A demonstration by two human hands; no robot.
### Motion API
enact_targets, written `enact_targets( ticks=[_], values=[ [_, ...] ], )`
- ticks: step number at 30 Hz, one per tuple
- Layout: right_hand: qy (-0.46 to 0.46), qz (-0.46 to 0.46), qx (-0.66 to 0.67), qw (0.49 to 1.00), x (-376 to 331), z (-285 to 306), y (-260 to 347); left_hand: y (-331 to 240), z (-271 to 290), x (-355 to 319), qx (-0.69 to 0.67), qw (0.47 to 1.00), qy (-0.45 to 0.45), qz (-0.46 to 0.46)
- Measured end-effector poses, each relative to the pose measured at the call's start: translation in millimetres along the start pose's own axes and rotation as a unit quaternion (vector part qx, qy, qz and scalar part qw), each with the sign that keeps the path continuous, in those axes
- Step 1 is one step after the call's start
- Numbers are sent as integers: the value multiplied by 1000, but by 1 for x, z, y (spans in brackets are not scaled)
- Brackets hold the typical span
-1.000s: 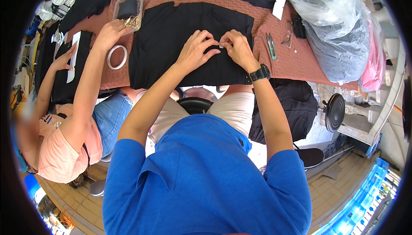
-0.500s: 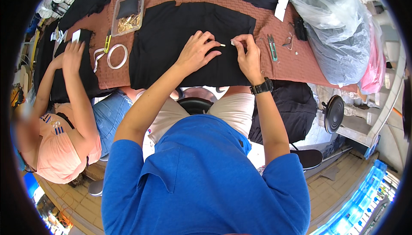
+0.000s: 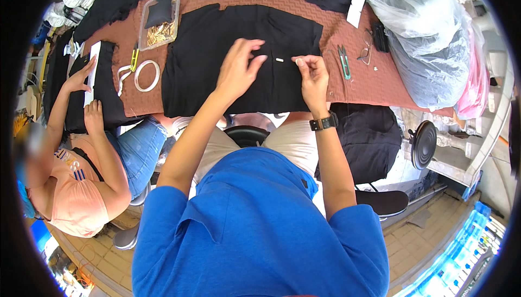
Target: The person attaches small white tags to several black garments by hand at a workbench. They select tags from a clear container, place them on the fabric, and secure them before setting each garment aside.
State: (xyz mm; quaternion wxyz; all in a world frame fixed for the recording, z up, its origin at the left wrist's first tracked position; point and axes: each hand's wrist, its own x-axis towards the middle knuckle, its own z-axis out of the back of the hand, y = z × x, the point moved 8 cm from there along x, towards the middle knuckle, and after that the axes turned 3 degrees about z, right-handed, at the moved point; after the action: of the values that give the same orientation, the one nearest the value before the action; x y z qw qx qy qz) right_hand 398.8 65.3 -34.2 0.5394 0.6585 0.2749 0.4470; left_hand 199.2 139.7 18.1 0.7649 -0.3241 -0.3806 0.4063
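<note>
- The small white tab (image 3: pixel 279 59) is lying on the black cloth (image 3: pixel 228 23), in the upper middle of the frame, between both hands.
- The left hand (image 3: pixel 239 71) is spreading its fingers, thumb apart, beside the tab; a brushing fingertip could be nudging it askew.
- The right hand (image 3: pixel 313 77) is keeping thumb and forefinger close together; I cannot tell if they are pinching anything, and a tiny piece there could be slipping away.
- The plastic box (image 3: pixel 176 9) is sitting just beside the cloth, upper left; a hard tug could be spilling its brass pieces (image 3: pixel 161 33).
</note>
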Motion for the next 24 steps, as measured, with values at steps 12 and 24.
enact_targets(
  ticks=[12, 24],
  values=[
    [189, -29, 44, 981, 66, -232, 39, 15, 46, -55, 261, 962, -77, -1],
    [51, -76, -111, 990, 116, -315, -20, 21, 44, -59, 252, 964, -87, -7]
  ],
)
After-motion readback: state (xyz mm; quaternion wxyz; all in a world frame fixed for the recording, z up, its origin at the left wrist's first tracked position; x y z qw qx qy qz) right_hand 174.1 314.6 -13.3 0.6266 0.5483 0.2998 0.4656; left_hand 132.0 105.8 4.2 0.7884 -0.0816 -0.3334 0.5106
